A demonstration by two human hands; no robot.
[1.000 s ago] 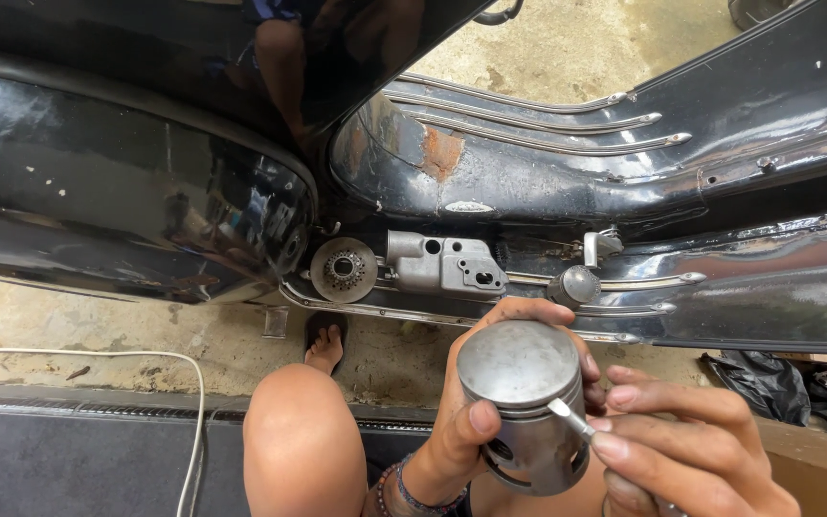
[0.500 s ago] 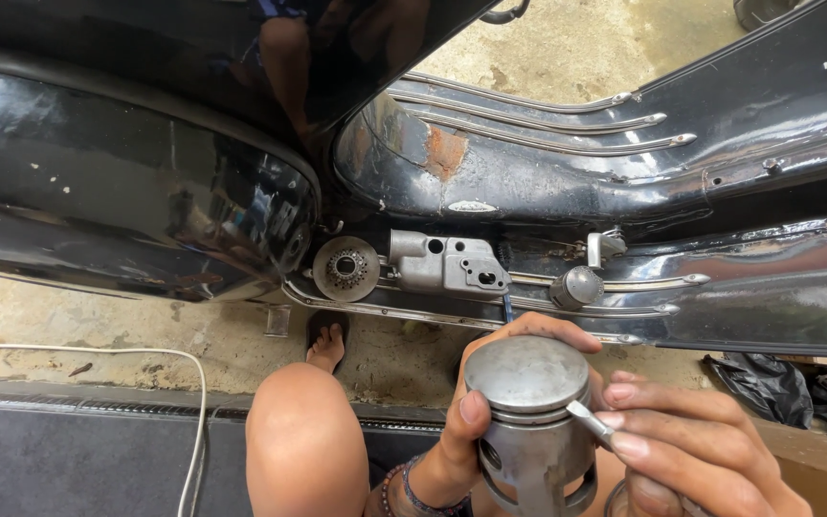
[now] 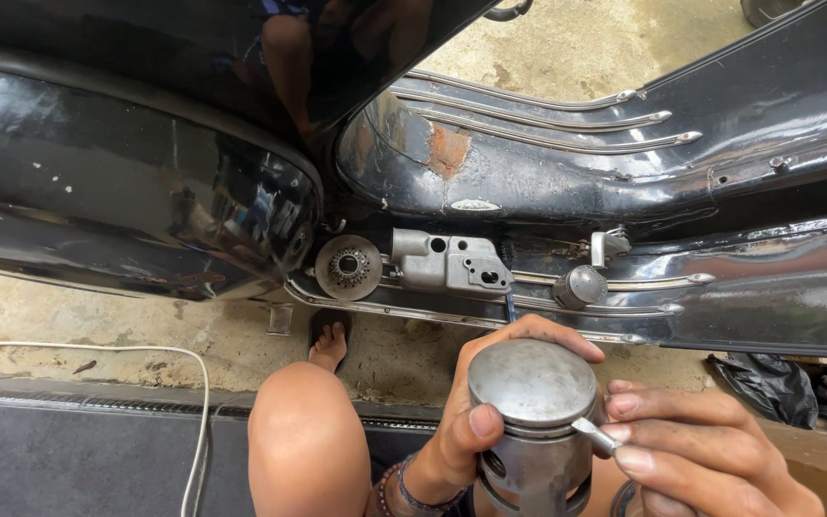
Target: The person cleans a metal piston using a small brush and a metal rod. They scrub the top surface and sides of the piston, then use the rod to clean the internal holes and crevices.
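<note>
From my remote seat, the left hand clasps a grey metal piston at five o'clock, crown up. The right hand pinches a slim metal tool, its tip touching the piston's upper groove; I judge this is scraping or ring work, needing a steady, light lever. Beyond, at twelve, a toothed disc, grey housing and round cap rest on the black scooter's footboard. The small oval badge is possibly a label.

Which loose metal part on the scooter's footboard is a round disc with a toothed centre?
The leftmost one, the toothed disc; the block-shaped housing and domed cap sit to its right.
</note>
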